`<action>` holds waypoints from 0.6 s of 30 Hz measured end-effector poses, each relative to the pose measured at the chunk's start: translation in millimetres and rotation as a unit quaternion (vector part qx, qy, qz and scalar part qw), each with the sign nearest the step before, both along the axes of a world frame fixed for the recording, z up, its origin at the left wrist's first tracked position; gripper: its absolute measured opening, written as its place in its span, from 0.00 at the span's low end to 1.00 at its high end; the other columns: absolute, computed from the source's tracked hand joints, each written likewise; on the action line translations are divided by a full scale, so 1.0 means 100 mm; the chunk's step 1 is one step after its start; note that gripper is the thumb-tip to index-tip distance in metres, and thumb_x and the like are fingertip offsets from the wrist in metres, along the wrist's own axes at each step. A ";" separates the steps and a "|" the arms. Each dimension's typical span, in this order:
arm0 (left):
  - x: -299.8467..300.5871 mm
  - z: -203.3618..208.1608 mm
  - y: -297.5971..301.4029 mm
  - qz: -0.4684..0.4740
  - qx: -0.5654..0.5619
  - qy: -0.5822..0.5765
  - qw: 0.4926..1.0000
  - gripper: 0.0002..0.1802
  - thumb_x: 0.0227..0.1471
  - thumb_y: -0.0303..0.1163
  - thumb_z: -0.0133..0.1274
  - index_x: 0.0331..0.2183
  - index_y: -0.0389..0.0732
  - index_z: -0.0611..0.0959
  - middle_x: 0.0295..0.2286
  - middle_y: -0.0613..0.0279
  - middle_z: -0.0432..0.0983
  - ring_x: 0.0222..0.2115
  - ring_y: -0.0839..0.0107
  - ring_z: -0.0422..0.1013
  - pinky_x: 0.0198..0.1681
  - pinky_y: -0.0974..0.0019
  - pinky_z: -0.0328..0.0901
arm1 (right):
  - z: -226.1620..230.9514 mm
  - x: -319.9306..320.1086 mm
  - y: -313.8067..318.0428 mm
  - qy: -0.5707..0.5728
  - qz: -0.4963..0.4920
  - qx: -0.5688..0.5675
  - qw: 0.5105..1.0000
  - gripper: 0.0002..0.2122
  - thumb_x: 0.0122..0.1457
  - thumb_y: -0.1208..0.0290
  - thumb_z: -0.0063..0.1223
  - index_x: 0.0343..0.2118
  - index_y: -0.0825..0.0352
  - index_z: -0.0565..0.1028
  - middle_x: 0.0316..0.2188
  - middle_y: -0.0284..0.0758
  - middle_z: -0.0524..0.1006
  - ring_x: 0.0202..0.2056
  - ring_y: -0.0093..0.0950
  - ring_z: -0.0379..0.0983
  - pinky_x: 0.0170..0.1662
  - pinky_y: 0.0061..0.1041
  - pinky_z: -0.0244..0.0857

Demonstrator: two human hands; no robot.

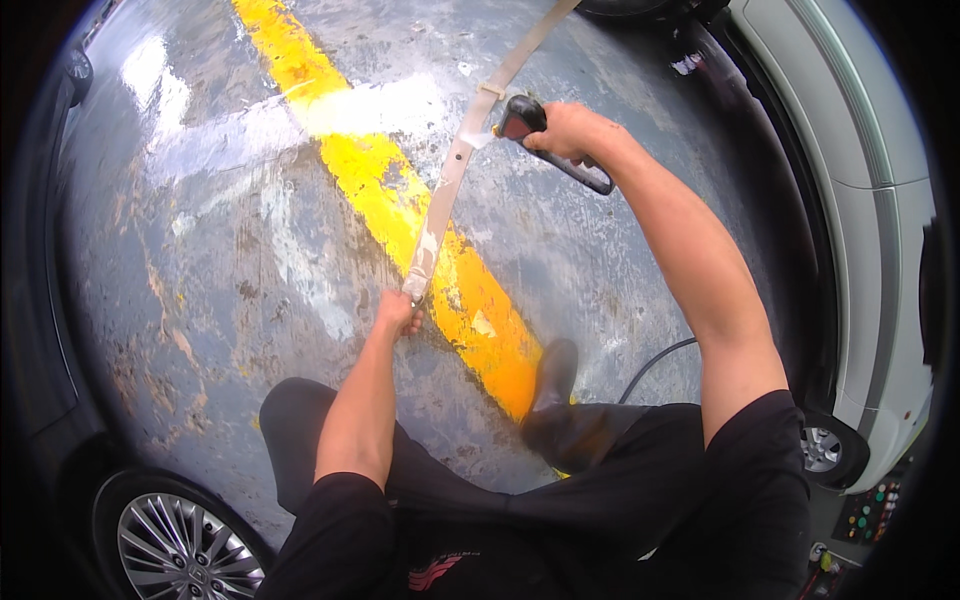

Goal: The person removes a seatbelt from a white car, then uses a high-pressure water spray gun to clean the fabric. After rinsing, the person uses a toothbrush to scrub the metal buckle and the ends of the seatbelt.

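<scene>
A long beige seat belt stretches taut from the top of the view down toward me. Its lower end is gripped in my left hand, with the fingers closed round it. Whitish patches lie on the webbing just above that hand, and a small dark button sits higher up. My right hand is wrapped round the handle of a black spray gun with a reddish-brown panel. The gun's nozzle points left at the belt, close to it, and a pale spray or wet patch shows between them.
A silver car stands along the right side. At lower left is another car's wheel. A worn yellow line crosses the wet grey floor. A black hose curves beside my boot. Small coloured items lie at lower right.
</scene>
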State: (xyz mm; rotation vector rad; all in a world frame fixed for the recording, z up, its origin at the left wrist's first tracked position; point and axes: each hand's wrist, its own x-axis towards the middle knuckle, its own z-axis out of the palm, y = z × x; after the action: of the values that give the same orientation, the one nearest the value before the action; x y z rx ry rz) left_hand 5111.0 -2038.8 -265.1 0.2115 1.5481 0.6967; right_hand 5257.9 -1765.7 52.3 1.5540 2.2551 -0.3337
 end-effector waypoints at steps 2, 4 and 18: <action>0.01 -0.02 -0.02 -0.003 0.000 -0.003 1.000 0.14 0.65 0.35 0.40 0.42 0.34 0.71 0.22 0.54 0.75 0.14 0.68 0.70 0.15 0.63 0.67 | 0.01 0.04 0.09 0.020 -0.013 0.025 0.999 0.20 0.60 0.56 0.57 0.40 0.73 0.78 0.26 0.44 0.81 0.26 0.36 0.80 0.31 0.35 0.74; -0.06 -0.04 -0.03 -0.012 -0.004 0.001 1.000 0.14 0.65 0.36 0.40 0.42 0.34 0.70 0.22 0.54 0.75 0.14 0.68 0.70 0.14 0.62 0.67 | -0.01 0.03 0.10 0.015 -0.005 0.044 0.999 0.20 0.60 0.57 0.57 0.40 0.74 0.78 0.27 0.45 0.81 0.27 0.36 0.80 0.32 0.33 0.75; -0.81 0.06 -0.63 -0.051 -0.073 0.028 0.996 0.14 0.62 0.32 0.41 0.40 0.33 0.77 0.21 0.54 0.77 0.15 0.65 0.73 0.16 0.61 0.71 | 0.40 -0.27 -0.15 0.012 0.002 -0.024 1.000 0.20 0.58 0.57 0.58 0.41 0.72 0.78 0.26 0.46 0.80 0.25 0.37 0.79 0.27 0.35 0.72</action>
State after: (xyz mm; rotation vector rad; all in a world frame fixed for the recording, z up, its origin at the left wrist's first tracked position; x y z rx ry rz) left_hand 5030.5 -2102.0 -258.7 0.2005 1.6237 0.4985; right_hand 5230.5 -1780.7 92.1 1.5298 2.2503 -0.4050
